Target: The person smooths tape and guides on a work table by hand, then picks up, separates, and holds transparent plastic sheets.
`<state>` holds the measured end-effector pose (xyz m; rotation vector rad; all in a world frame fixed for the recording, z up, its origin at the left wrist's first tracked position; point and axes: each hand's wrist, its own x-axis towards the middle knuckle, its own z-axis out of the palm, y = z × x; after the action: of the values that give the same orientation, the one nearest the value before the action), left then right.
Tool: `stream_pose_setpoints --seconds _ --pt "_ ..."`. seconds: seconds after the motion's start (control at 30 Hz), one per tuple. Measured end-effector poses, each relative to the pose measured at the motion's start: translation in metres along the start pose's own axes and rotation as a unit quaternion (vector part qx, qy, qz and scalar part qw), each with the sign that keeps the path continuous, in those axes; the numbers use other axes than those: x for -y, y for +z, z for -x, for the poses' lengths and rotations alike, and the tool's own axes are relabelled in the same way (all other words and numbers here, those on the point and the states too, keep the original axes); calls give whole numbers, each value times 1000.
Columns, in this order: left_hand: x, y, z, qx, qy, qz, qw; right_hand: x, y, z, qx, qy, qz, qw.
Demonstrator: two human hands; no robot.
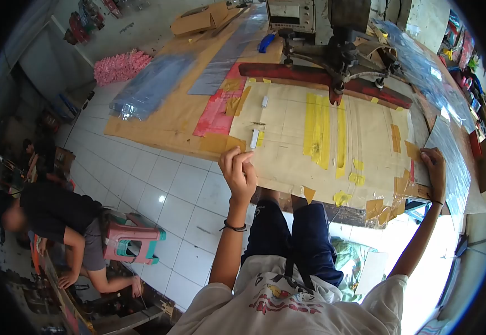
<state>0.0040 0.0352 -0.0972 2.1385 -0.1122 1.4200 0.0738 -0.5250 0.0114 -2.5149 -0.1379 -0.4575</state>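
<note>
Both hands' fingers (228, 159) (432, 156) bent against board (285, 134).

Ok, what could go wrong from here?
Pinch: a long red bar spans the far side of the tan, tape-patched board; the left hand or right hand, now at its edges, could get caught if straying under. Snag: the brown tape tab on its front edge might catch.

Board (285, 125) on the worktable (153, 125), machine bar (293, 73) along its far edge, plastic sheets (156, 84) to left and right.
</note>
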Motion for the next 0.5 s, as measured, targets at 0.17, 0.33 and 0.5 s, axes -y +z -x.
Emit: stream_pose_setpoints --seconds 0.17,0.33,0.5 --pt "-7 -15 -12 49 -23 11 998 -6 1 0 -23 16 -24 999" --pt "0 -74 -112 327 -168 138 920 -20 6 -4 -57 11 -4 998" --pt "45 -47 -156 346 -72 56 934 -23 9 -2 -78 10 3 997"
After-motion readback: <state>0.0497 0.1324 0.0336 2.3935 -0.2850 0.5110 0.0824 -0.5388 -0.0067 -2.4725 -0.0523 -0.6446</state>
